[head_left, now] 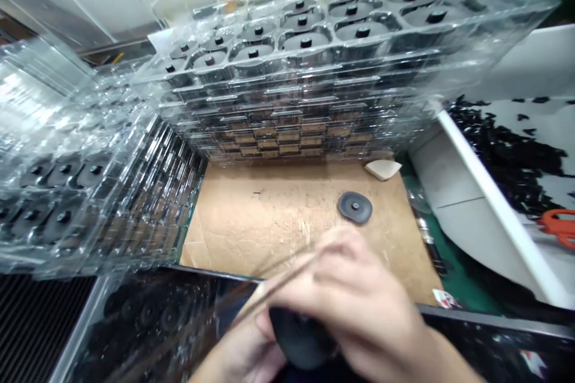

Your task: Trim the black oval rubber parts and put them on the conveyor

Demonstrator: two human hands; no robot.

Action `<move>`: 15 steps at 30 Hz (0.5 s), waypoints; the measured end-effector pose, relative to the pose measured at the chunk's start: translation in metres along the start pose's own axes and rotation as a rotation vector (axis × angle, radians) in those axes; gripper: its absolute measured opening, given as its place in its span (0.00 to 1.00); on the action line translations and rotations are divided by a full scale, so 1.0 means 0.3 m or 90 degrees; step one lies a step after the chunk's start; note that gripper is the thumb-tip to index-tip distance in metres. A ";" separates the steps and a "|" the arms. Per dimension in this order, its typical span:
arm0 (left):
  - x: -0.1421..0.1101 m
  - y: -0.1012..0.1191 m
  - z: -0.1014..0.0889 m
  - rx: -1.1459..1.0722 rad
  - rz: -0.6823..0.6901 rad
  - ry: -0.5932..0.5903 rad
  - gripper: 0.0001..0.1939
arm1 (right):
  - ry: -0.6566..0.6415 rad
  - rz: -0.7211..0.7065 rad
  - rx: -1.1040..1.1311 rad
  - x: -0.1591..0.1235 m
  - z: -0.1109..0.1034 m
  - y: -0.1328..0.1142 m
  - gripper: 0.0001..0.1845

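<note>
Both my hands are together at the bottom middle, blurred by motion. My right hand point(354, 299) lies on top, fingers closed round a thin stick-like tool point(274, 287) that slants down to the left. Under it my left hand point(245, 353) cups a dark round rubber disc point(300, 341). A second dark disc point(354, 207) with a small centre nub lies flat on the brown cardboard mat point(251, 227), just beyond my hands.
Tall stacks of clear plastic trays holding dark discs stand at the back point(305, 72) and at the left point(67, 179). A white bin point(494, 203) with small black pieces and orange scissors point(559, 227) is at the right. A pale wedge point(383, 169) lies on the mat.
</note>
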State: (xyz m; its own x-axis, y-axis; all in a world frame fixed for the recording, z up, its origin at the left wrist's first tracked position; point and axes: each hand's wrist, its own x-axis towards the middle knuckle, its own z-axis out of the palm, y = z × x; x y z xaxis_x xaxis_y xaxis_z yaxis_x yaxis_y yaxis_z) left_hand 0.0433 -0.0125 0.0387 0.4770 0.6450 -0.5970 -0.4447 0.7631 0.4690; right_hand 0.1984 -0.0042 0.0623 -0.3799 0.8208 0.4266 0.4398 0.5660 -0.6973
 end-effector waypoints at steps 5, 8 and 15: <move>0.019 0.012 -0.027 -0.090 -0.032 -0.075 0.30 | 0.089 0.403 0.029 -0.088 0.039 0.170 0.16; 0.026 0.014 -0.045 -0.080 -0.006 -0.056 0.29 | 0.084 0.450 0.013 -0.175 0.126 0.243 0.15; 0.045 0.006 -0.094 -0.127 0.056 0.025 0.21 | 0.064 0.470 -0.084 -0.299 0.255 0.251 0.17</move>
State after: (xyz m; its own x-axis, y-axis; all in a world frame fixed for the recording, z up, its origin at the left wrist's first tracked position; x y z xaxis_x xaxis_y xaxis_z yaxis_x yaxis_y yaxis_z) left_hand 0.0276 -0.0036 0.0133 0.4023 0.7034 -0.5860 -0.6260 0.6784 0.3846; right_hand 0.2035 -0.0410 -0.0726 0.1239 0.9899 -0.0694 0.6475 -0.1337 -0.7502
